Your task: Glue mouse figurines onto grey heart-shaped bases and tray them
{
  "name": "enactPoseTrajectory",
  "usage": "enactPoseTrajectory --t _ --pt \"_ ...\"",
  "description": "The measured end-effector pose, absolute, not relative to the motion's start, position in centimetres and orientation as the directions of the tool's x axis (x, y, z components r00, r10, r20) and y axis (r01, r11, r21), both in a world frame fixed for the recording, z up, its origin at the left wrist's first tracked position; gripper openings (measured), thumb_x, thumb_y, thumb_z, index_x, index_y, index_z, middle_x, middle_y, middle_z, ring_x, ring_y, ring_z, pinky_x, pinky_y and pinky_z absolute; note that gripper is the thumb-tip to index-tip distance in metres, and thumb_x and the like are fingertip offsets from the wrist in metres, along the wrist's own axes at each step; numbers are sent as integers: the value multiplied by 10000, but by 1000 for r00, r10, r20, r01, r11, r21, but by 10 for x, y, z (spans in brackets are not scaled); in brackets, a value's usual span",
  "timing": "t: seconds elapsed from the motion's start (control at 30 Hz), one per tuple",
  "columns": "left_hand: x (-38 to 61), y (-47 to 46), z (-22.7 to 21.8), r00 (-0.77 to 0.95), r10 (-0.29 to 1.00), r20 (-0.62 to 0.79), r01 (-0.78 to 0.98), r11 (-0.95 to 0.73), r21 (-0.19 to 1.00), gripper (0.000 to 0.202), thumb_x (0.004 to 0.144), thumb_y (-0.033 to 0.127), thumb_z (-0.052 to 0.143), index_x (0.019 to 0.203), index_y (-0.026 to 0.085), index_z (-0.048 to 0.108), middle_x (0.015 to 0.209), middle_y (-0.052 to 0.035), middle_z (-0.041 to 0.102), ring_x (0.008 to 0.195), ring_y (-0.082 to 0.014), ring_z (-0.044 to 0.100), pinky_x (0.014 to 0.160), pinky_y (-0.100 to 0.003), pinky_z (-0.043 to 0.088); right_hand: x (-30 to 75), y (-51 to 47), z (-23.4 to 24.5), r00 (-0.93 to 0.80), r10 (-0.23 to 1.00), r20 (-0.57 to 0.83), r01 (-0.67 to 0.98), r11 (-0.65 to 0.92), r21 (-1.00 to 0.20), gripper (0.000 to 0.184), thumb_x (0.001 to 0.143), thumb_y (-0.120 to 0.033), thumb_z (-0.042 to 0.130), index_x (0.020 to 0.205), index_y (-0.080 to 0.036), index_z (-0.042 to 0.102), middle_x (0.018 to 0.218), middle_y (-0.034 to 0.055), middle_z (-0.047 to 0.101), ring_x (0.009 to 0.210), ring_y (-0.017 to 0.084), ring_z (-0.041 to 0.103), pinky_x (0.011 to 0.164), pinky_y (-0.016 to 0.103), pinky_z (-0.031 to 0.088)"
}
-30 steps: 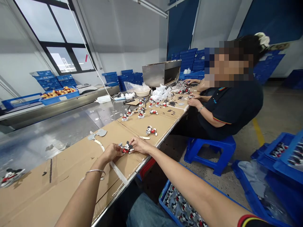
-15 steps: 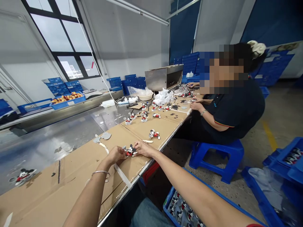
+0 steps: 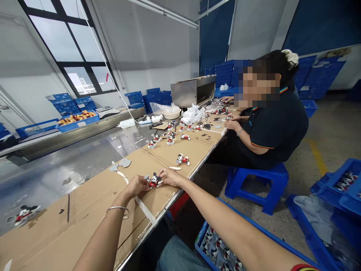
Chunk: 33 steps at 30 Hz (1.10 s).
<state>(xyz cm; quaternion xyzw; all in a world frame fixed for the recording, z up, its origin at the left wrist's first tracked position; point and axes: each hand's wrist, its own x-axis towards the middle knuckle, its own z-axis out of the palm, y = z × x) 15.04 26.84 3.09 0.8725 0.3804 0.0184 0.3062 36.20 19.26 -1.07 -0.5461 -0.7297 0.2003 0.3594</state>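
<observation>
Between my two hands, just above the cardboard, is a small Mickey Mouse figurine (image 3: pixel 154 180) with black ears, a white face and a red body. My left hand (image 3: pixel 138 186) grips its left side, where a grey round piece sticks up. Fingers of my right hand (image 3: pixel 170 177) pinch its right side near the ear and arm; the fingertips are partly hidden. Another figurine (image 3: pixel 183 159) lies tipped over beyond my right hand. Close to that hand is a thin cream-coloured strip, perhaps a tool (image 3: pixel 175 168). Flat grey pieces (image 3: pixel 125 162) lie past my left hand.
Cardboard (image 3: pixel 93 222) covers the table's near side. One figurine (image 3: pixel 26 215) lies far left; several stand farther back. A co-worker (image 3: pixel 278 124) sits at right on a blue stool (image 3: pixel 258 184). A blue crate (image 3: pixel 200 241) of figurines is below the table edge by my right arm.
The view has shifted slightly. My hands keep nearly the same hold on the figurine, which looks a little more upright. The co-worker's head and body have moved slightly left in the picture.
</observation>
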Motion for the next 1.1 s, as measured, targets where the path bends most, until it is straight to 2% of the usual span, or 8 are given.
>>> enactPoseTrajectory --t 0.13,0.27,0.43,0.63,0.9,1.03,1.1 --pt "150 269 30 702 680 -210 665 -521 535 235 836 359 648 863 126 655 823 -1 659 792 -188 637 754 -363 517 365 189 -9 -162 937 309 615 341 -711 257 621 -322 844 848 -241 757 967 -6 653 914 180 602 791 263 416" --pt "150 269 30 691 691 -212 678 -519 520 235 834 360 651 841 125 654 806 1 658 776 -183 637 745 -359 519 369 180 -5 -139 934 330 588 346 -731 324 624 -303 845 925 -233 747 1103 26 607 1045 195 580 920 294 419" --pt "152 269 30 686 697 -210 682 -514 520 240 833 362 652 817 123 653 787 7 657 773 -185 640 736 -352 520 371 173 -4 -124 931 342 584 347 -734 265 645 -307 834 882 -227 745 1123 38 581 1099 207 554 996 348 392" --pt "152 270 27 680 701 -213 683 -502 530 232 834 355 651 820 123 650 795 5 651 768 -181 632 723 -345 520 369 174 -6 -137 929 344 583 356 -730 223 644 -278 837 834 -216 739 1115 33 587 1075 196 564 973 340 410" --pt "150 272 23 672 710 -208 663 -452 597 294 848 422 614 816 131 630 803 0 637 733 -167 611 686 -326 503 363 180 -10 -160 924 347 608 369 -703 206 654 -282 827 825 -217 730 1131 16 615 1060 196 566 937 320 409" --pt "151 268 24 680 709 -188 637 -444 631 317 816 442 631 718 143 595 704 20 596 660 -148 575 638 -301 467 359 180 -8 -156 916 369 646 377 -664 224 635 -312 839 805 -215 730 1062 7 659 1028 199 573 915 313 401" --pt "153 266 25 685 708 -172 623 -448 641 320 739 441 685 662 151 573 631 34 560 632 -147 553 613 -287 434 359 181 -9 -157 910 384 666 385 -639 222 633 -326 840 799 -224 735 1016 -1 678 996 192 582 880 298 405"
